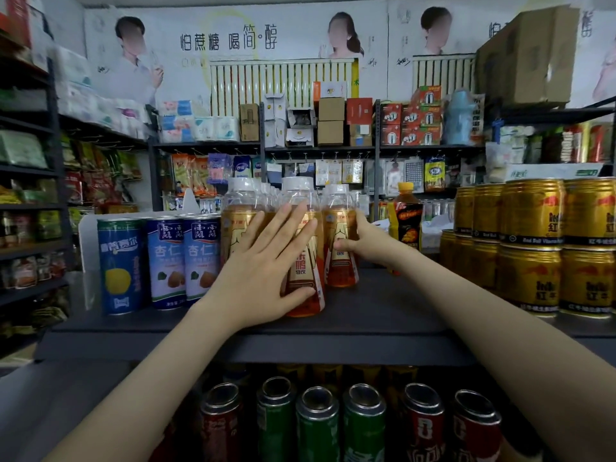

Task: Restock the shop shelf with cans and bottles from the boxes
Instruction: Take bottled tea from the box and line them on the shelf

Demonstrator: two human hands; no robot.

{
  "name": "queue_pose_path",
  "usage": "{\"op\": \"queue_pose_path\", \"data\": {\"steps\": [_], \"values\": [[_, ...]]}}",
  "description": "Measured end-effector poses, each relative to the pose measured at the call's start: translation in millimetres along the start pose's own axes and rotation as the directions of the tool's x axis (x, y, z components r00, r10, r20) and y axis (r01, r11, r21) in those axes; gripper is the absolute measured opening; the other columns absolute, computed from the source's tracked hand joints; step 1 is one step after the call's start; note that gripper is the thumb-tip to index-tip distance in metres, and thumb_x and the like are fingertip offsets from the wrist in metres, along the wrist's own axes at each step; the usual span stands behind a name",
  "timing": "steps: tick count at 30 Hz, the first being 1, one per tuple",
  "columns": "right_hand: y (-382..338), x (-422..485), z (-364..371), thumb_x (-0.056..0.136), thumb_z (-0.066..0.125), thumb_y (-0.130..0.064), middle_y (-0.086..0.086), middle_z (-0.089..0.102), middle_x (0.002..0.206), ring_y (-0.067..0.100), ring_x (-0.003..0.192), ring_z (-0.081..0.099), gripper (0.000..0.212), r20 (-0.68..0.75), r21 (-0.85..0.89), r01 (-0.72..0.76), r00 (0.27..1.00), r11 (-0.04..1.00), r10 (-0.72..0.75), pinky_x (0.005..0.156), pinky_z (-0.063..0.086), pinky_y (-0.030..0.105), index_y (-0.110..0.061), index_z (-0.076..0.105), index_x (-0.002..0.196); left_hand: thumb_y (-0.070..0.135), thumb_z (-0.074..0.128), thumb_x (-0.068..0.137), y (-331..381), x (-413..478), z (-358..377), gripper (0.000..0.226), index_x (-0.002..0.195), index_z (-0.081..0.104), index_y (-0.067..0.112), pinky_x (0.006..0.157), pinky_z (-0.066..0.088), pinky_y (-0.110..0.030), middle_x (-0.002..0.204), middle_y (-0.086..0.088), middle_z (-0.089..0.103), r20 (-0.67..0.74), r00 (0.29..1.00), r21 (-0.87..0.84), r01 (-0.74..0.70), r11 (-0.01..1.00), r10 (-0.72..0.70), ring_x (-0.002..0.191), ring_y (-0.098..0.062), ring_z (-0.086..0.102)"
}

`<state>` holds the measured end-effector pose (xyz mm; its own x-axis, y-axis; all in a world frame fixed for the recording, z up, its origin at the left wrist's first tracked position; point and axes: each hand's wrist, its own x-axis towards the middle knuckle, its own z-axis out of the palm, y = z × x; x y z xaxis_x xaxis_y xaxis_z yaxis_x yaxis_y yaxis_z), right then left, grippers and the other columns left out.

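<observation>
Amber drink bottles with white caps stand in rows on the dark top shelf [383, 308]. My left hand [263, 271] lies flat with straight, spread fingers against the front bottle [305, 261] and its left neighbour [238, 221]. My right hand [361, 243] grips the right-hand bottle [340, 238] at its middle, thumb in front and fingers curled behind it. More white-capped bottles line up behind these.
Blue cans [121, 265] and pale almond-drink cans [166, 261] stand to the left. Stacked gold cans [533, 248] fill the right side, with a dark orange-capped bottle [405, 218] behind. Red and green cans [318, 425] sit on the shelf below. Shelves of goods surround.
</observation>
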<state>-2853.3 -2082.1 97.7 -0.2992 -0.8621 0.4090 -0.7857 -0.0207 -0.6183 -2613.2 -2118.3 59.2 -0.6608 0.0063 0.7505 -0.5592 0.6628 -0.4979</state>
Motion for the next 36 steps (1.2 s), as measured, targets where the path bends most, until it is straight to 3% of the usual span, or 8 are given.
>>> {"op": "queue_pose_path", "data": {"steps": [3,6,10,18,23,28,30,36], "values": [[8.7,-2.2,14.0,0.074,0.079,-0.033,0.008,-0.015,0.159,0.027,0.147,-0.009,0.13,-0.043,-0.427,0.116,0.988,0.897,-0.148,0.117,0.013,0.053,-0.027,-0.032,0.141,0.064,0.041,0.085,-2.0,-0.8,0.0,0.089,0.152,0.013,0.013,0.119,0.006,-0.045,0.16,-0.01,0.005,0.011,1.0,0.022,-0.009,1.0,0.009,0.148,-0.025,0.002],[9.9,-8.6,17.3,0.074,0.076,-0.043,0.009,-0.029,0.155,0.028,0.143,-0.023,0.128,-0.03,-0.729,0.201,0.945,0.654,-0.325,0.118,0.008,0.053,-0.032,-0.034,0.137,0.064,0.041,0.085,-2.3,-0.8,0.1,0.089,0.152,0.014,0.013,0.118,0.008,-0.046,0.16,-0.011,0.006,0.005,1.0,0.026,-0.011,1.0,0.011,0.148,-0.025,0.003],[2.1,-4.6,18.7,0.077,0.076,-0.036,0.008,-0.033,0.153,0.029,0.142,-0.025,0.122,0.021,-0.714,0.222,0.955,0.664,-0.296,0.117,0.013,0.048,-0.028,-0.024,0.147,0.063,0.043,0.085,-2.5,-0.9,0.1,0.089,0.152,0.015,0.012,0.118,0.008,-0.046,0.16,-0.011,0.007,-0.004,1.0,0.022,-0.016,1.0,0.016,0.148,-0.025,0.003],[-1.8,-5.1,25.2,0.08,0.073,-0.013,0.0,-0.045,0.145,0.029,0.14,-0.03,0.12,0.019,-0.639,0.197,0.97,0.744,-0.241,0.113,0.021,0.05,-0.033,-0.027,0.145,0.062,0.042,0.084,-3.0,-1.3,-1.0,0.088,0.152,0.017,0.011,0.118,0.009,-0.046,0.159,-0.011,0.01,0.009,1.0,0.017,-0.02,1.0,0.02,0.147,-0.026,0.006],[-12.8,-21.0,23.9,0.085,0.067,-0.028,0.006,-0.022,0.157,0.029,0.145,-0.017,0.107,-0.048,-0.767,0.146,0.958,0.625,-0.282,0.114,0.026,0.051,-0.024,-0.018,0.149,0.061,0.04,0.084,-0.8,-2.7,-2.4,0.086,0.151,0.019,0.012,0.117,0.013,-0.047,0.159,-0.012,0.013,0.015,1.0,0.019,0.003,1.0,-0.004,0.147,-0.027,0.009],[-26.3,-52.4,24.6,0.092,0.05,-0.018,0.012,0.022,0.154,0.027,0.139,0.028,0.068,-0.158,-0.803,0.114,0.906,0.585,-0.393,0.094,0.049,0.04,-0.006,0.015,0.15,0.051,0.043,0.086,4.6,-7.5,-1.5,0.074,0.148,0.031,0.013,0.116,0.021,-0.049,0.156,-0.014,0.02,-0.016,0.999,-0.053,0.029,0.998,-0.03,0.145,-0.031,0.018],[-27.7,-69.0,23.7,0.091,0.05,-0.019,0.012,0.036,0.145,0.028,0.129,0.041,0.061,-0.203,-0.798,0.073,0.902,0.598,-0.381,0.084,0.051,0.039,-0.006,0.026,0.146,0.044,0.043,0.088,11.2,-10.6,-1.6,0.066,0.145,0.037,0.012,0.116,0.022,-0.048,0.155,-0.016,0.023,-0.023,0.999,-0.093,0.04,0.995,-0.042,0.144,-0.033,0.021],[-28.0,-127.0,17.6,0.092,0.05,-0.017,0.013,0.052,0.118,0.029,0.108,0.05,0.041,-0.318,-0.693,0.048,0.875,0.719,-0.365,0.079,0.046,0.035,-0.004,0.044,0.13,0.031,0.044,0.089,26.8,-25.1,-15.9,0.052,0.134,0.05,0.008,0.112,0.028,-0.042,0.145,-0.018,0.041,-0.053,0.991,-0.266,0.108,0.958,-0.126,0.134,-0.032,0.039]]}}
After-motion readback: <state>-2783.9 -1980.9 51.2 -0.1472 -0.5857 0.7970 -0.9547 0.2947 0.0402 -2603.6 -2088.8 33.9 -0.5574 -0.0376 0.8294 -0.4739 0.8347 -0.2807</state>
